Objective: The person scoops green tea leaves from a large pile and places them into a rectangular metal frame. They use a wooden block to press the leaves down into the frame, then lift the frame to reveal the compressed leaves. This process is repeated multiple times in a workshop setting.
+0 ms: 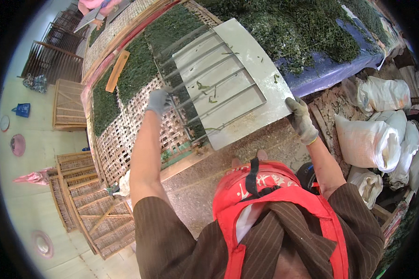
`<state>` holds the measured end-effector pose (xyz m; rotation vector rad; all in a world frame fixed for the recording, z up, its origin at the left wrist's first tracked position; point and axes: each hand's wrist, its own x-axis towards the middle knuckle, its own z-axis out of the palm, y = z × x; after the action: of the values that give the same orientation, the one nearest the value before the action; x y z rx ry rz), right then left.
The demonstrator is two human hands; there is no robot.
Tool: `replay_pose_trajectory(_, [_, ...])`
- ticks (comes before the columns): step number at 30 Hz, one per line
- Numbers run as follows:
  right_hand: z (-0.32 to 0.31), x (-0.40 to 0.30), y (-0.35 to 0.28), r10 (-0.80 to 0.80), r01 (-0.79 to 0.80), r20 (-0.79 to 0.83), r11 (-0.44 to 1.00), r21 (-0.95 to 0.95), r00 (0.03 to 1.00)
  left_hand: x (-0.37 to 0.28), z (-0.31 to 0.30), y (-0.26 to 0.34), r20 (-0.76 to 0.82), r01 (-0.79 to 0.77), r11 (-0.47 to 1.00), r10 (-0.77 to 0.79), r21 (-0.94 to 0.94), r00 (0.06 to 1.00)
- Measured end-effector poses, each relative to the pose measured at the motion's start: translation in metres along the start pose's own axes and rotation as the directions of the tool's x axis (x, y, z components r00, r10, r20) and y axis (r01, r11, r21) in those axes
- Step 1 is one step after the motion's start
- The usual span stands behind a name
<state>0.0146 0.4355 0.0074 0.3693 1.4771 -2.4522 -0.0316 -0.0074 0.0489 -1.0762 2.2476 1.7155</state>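
A grey glove covers my left hand [159,101], which is blurred and closed around the left side of a metal frame [209,82] with several parallel bars. My right hand [302,120], also gloved, grips the right corner of a flat light-grey board [246,69]. The frame slants across the board and extends past its left edge over dark green shredded plant matter. Scraps of green lie on the board. Beneath is a woven lattice tray [125,137], partly covered with rectangular patches of green matter [136,69]. A flat wooden strip [117,71] rests on these patches.
A large green heap [282,31] lies on purple sheeting [321,78] beyond the board. White sacks [366,139] stand at right. Wooden-framed woven trays [97,212] lean at left. Another person's hand [97,23] is at a second woven tray [113,26], top left.
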Motion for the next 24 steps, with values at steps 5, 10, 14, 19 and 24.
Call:
replay_pose_trajectory(5, [-0.003,0.003,-0.002,0.016,-0.017,-0.022,1.000,-0.014,1.000,-0.010,-0.012,0.035,0.006,-0.109,0.990,0.110,-0.086,0.994])
replay_pose_trajectory(10, [0.003,-0.002,-0.007,0.052,-0.053,-0.016,0.998,-0.025,0.999,0.009,-0.042,0.064,0.303,-0.450,0.044,0.681,0.892,0.667])
replay_pose_trajectory(14, [-0.011,0.010,0.008,0.084,-0.084,-0.007,0.996,-0.034,0.996,-0.032,-0.053,0.140,0.102,-0.551,0.521,0.660,0.652,0.744])
replay_pose_trajectory(19, [0.009,0.000,-0.036,-0.089,0.092,0.045,0.993,-0.070,0.995,-0.102,-0.083,0.169,0.060,-0.518,0.544,0.649,0.661,0.758])
replay_pose_trajectory(24, [0.009,0.006,-0.169,-0.500,0.532,0.195,0.726,-0.436,0.843,-0.104,-0.127,0.072,-0.269,-0.592,0.619,0.774,0.516,0.574])
